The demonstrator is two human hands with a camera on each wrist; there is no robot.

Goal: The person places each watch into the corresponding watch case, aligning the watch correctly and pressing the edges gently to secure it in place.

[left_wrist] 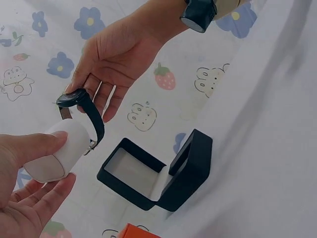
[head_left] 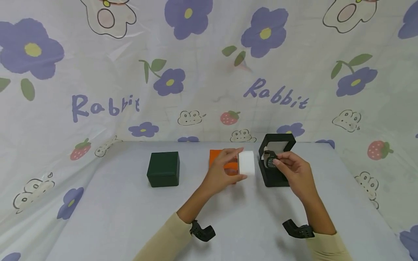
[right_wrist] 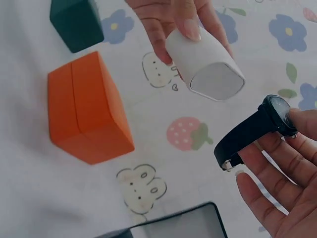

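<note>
My left hand (head_left: 217, 174) grips a white watch pillow (head_left: 246, 163) between thumb and fingers, over the middle of the table. To its right, my right hand (head_left: 298, 177) pinches a black wristwatch (head_left: 270, 161) at its case, thumb on the dial. The strap is buckled into a loop, its clasp (right_wrist: 228, 164) showing in the right wrist view. In that view a gap separates the loop from the pillow's flat end (right_wrist: 218, 82). An open black watch box (left_wrist: 190, 163) stands behind the right hand, its lid raised and its pale lining visible.
A closed orange box (right_wrist: 89, 109) sits behind my left hand, partly hidden in the head view. Farther left stands a closed dark green box (head_left: 163, 169). A patterned cloth (head_left: 209, 72) hangs behind the white table (head_left: 107, 221).
</note>
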